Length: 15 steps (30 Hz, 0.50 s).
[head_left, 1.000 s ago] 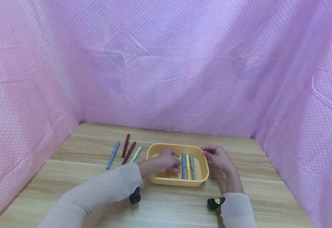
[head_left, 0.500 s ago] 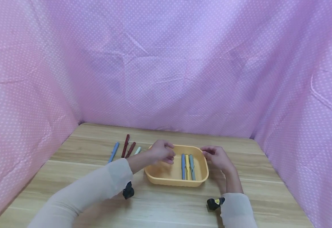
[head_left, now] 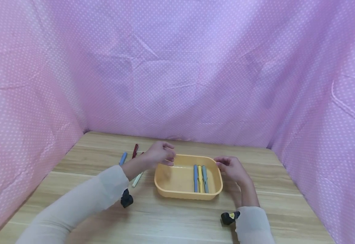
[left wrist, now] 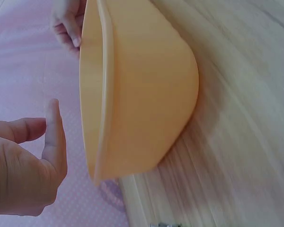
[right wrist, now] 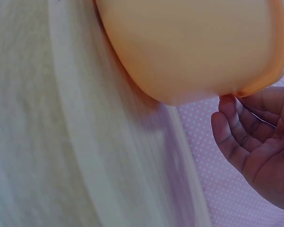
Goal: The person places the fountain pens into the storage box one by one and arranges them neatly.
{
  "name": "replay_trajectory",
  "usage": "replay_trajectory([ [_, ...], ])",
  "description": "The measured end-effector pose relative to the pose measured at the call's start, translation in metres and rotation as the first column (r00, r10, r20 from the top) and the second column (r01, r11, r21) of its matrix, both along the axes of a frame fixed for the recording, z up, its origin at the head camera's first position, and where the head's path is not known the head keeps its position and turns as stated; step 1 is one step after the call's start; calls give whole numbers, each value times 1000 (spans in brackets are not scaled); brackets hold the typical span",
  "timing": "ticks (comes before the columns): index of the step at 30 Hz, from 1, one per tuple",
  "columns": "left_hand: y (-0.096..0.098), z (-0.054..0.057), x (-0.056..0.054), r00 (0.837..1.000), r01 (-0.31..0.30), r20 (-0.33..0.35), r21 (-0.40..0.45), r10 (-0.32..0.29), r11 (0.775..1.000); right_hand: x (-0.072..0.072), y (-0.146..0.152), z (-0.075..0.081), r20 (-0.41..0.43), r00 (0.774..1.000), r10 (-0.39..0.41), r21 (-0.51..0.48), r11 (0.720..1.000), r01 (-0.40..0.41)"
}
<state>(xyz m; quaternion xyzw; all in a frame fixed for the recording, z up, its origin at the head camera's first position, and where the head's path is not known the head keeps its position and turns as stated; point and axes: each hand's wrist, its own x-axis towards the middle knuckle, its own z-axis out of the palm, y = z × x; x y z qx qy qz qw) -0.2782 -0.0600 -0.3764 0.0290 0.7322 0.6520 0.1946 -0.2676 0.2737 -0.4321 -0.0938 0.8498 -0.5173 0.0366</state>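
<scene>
A yellow plastic box (head_left: 180,195) stands on the table, with a blue pen (head_left: 195,179), a yellow pen (head_left: 200,179) and a grey-green pen (head_left: 205,179) side by side in its right half. My left hand (head_left: 159,153) hovers over the box's far left corner, fingers loosely bent and holding nothing. The left wrist view shows this hand (left wrist: 26,177) apart from the box wall (left wrist: 146,85). At the far right corner my right hand (head_left: 230,168) pinches the rim; in the right wrist view its fingers (right wrist: 229,125) bend against the outer wall.
Left of the box lie another blue pen (head_left: 123,158), a dark red pen (head_left: 135,150) and a pale green pen (head_left: 137,180). A second dark red pen is mostly hidden behind my left forearm. Pink dotted cloth (head_left: 177,84) surrounds the wooden table (head_left: 171,220).
My left hand has risen out of the box and moved left to its far left corner, its forearm now covering more of the loose pens. The right hand stays at the rim.
</scene>
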Motion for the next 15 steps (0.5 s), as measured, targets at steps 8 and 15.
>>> replay_trajectory([
  [8, -27, 8, -1, 1000, 6, -29, -11, -6, 1000, 3, -1, 2, -8, 1000, -8, 4, 1000, 8],
  [15, -47, 9, -5, 999, -22, -40, -15, 22, 1000, 2, -1, 0, 4, 1000, -18, 15, 1000, 18],
])
